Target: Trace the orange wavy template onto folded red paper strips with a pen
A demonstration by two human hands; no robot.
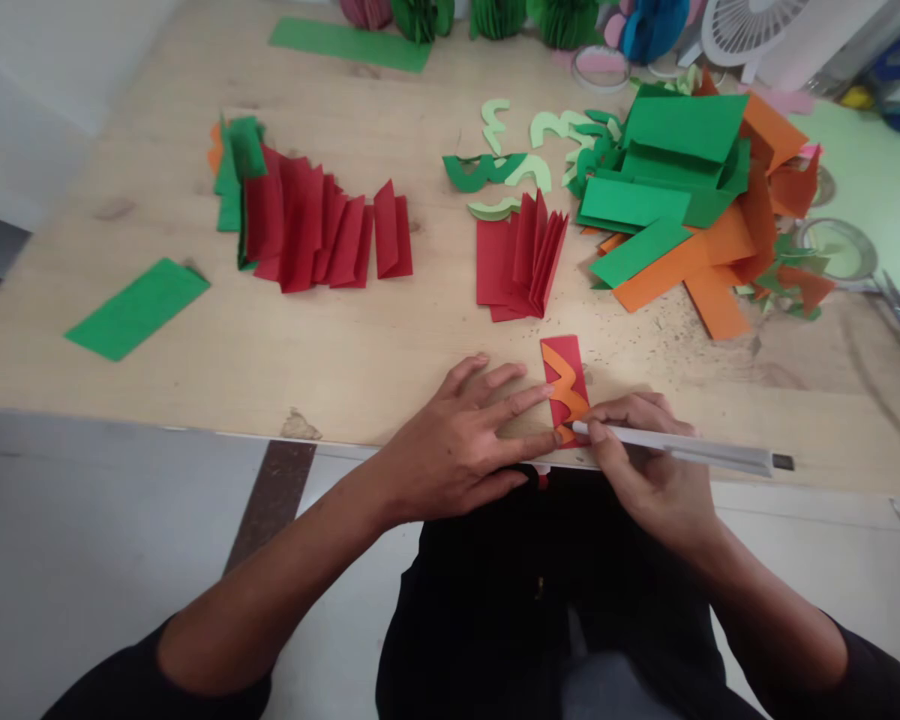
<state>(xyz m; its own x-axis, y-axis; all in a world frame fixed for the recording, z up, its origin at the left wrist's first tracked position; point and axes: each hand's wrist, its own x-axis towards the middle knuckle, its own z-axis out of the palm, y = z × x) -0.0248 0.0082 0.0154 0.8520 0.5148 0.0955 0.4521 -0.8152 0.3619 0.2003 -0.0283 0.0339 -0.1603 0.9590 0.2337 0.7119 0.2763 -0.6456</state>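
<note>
seemingly steadying wavy orange cutout [565, 384] on red paper [572, 350] with splayed left fingers [521, 403], pinching white pen [705, 450] in right fingers [609, 452].

Right fingers [630, 410] around white pen [697, 448], left fingers [521, 405] on orange cutout [564, 384] over red paper [569, 352]

I'm looking across a pale wooden table [360, 345] — a brownish patch [300, 425] is marking it near the front edge. Below, a whitish floor [97, 530] is spreading out, a dark brown strip [272, 500] running over it. Beyond the left side, a plain white surface [52, 60] is showing — soft light is falling everywhere.
</note>
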